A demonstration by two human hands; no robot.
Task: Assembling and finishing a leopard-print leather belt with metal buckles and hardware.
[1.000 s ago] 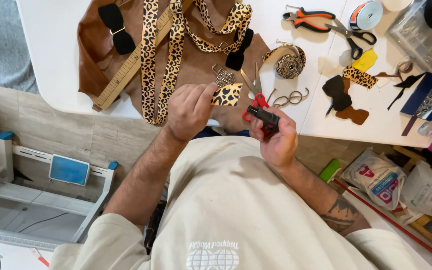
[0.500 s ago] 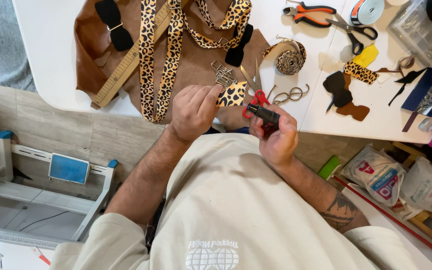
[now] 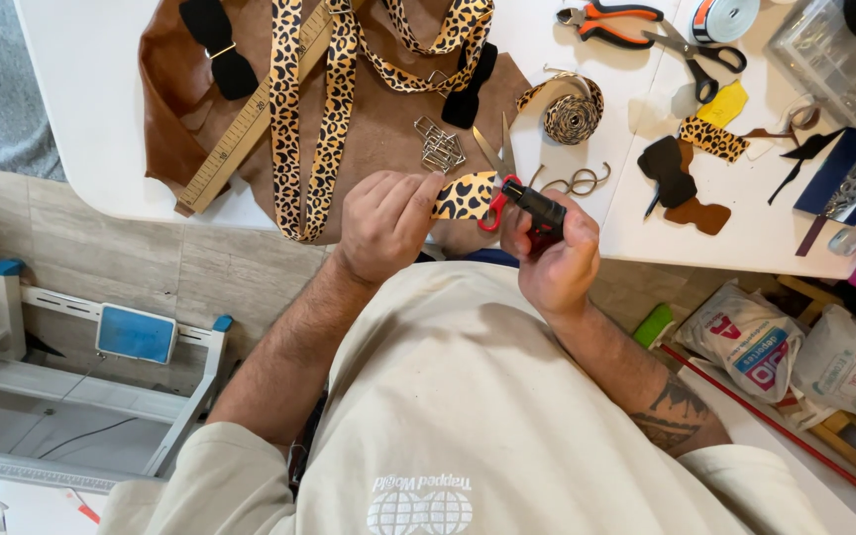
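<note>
Nearest the camera, a cream cotton shirt fills the lower frame, and both forearms rise from it toward the edge of the white table (image 3: 91, 109). The left hand (image 3: 385, 220) has its fingers drawn together, thumb and fingertips pinching one end of a small leopard-print scrap (image 3: 465, 195), a flat, curved piece of yellow fabric with dark spots, held in the air just above the table edge. The right hand (image 3: 555, 260) is curled tight around the red-and-black handles of a pair of scissors (image 3: 519, 198), whose narrow metal blades meet the other end of the scrap. Just beyond the hands lies a broad sheet of smooth brown leather (image 3: 388, 119), with a small heap of rectangular metal buckles (image 3: 438, 147) resting on it. Long leopard-print straps (image 3: 294, 119) run across the leather in glossy bands, beside a wooden ruler (image 3: 250, 124) set diagonally, and two black bow-shaped pieces, matte and soft-looking. To the right sits a coiled roll of patterned webbing (image 3: 572, 114), some bent wire rings, and flat leather offcuts in black and tan (image 3: 681, 178). Farther back are orange-handled pliers (image 3: 611, 20), dark-handled scissors, a yellow tag and a clear plastic box of small hardware (image 3: 829, 54).
</note>
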